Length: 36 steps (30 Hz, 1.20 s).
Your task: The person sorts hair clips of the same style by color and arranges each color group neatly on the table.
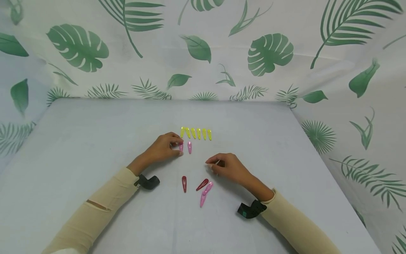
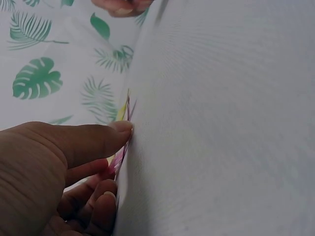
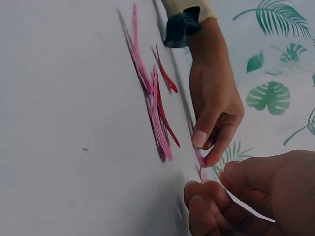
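My left hand (image 1: 165,147) pinches a pink snap hair clip (image 1: 181,148) at its two ends, close against the table, between thumb and fingers. Just right of it lies a second pink clip (image 1: 189,147), upright in line with the row behind. My right hand (image 1: 229,167) hovers to the right, fingers loosely bent, with nothing seen between them. Nearer to me lie a red hair clip (image 1: 184,184), another red one (image 1: 202,184) tilted, and two pink clips (image 3: 157,115) touching end to end. In the left wrist view, the thumb (image 2: 106,140) partly hides the held clip.
Several yellow hair clips (image 1: 198,133) form a row just beyond the pink ones. They lie on a white-covered table (image 1: 111,120). A leaf-printed cloth (image 1: 228,53) rises behind the table's far edge and along its sides.
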Available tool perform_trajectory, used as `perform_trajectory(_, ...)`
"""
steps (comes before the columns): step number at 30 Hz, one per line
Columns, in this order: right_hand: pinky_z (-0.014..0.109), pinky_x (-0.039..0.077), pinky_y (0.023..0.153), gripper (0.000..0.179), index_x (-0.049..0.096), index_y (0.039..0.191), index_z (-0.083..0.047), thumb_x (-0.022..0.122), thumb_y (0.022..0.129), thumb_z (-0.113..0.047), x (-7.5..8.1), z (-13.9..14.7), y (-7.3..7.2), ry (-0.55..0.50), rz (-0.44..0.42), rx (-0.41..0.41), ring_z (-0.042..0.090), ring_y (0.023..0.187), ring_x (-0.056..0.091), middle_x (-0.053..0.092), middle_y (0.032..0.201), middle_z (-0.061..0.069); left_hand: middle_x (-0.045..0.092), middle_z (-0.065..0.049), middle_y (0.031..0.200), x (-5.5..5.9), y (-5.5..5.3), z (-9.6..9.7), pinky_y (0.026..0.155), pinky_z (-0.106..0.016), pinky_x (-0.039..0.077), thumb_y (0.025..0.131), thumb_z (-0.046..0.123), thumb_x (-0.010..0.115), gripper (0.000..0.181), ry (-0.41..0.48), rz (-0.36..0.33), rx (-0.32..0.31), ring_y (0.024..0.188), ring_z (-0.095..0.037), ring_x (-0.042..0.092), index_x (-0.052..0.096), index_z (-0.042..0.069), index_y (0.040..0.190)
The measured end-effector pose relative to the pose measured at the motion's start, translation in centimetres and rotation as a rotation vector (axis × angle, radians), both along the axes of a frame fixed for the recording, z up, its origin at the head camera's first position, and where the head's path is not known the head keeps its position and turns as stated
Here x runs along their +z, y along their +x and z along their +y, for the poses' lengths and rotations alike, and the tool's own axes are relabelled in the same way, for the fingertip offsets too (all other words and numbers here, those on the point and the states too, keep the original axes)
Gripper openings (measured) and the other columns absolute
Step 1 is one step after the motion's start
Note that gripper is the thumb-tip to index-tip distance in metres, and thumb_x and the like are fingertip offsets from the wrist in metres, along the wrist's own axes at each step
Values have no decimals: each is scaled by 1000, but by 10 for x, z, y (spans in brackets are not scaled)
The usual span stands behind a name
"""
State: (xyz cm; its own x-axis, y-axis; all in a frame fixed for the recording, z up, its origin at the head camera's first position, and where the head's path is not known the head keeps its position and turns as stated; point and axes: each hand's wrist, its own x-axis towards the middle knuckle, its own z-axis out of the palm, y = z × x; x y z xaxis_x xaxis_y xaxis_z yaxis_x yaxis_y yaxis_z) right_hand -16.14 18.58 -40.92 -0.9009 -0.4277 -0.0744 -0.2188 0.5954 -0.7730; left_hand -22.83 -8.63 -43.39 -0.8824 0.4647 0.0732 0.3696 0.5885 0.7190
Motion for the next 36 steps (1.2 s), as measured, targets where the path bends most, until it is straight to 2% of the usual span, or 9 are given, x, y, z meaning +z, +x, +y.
perform_trajectory(9,29,53,59,16,72,105,-2,63,92,-4,1,11,18,-48,-61,46,16,64,62,67,90,6,57,-10,119,0,0,2,85,-34,49,83,13,78,42,-23,-20,16,98,-21,54,67,0,122)
perform_trajectory(13,28,53,60,17,71,105,1,62,91,-1,1,10,21,-87,-98,78,16,66,64,67,87,6,57,-10,119,1,1,2,86,-35,48,83,13,78,43,-30,-22,20,99,-21,54,67,1,122)
perform_trajectory(17,27,52,60,17,72,105,-2,63,90,0,1,7,22,-83,-97,78,17,68,63,68,85,4,57,-10,119,1,1,2,85,-34,48,83,13,78,43,-21,-28,21,98,-21,54,67,0,122)
perform_trajectory(24,26,53,70,20,71,106,-3,69,87,1,-1,5,27,-68,-23,100,15,80,61,69,98,2,57,-10,119,0,1,2,84,-34,49,83,13,78,43,-5,-29,17,97,-21,54,66,0,122)
perform_trajectory(36,22,47,60,46,66,119,-9,84,76,-11,-10,4,46,20,76,77,10,68,51,60,100,0,57,-11,120,2,2,3,85,-35,49,83,13,78,44,-19,-36,33,98,-22,55,66,0,123)
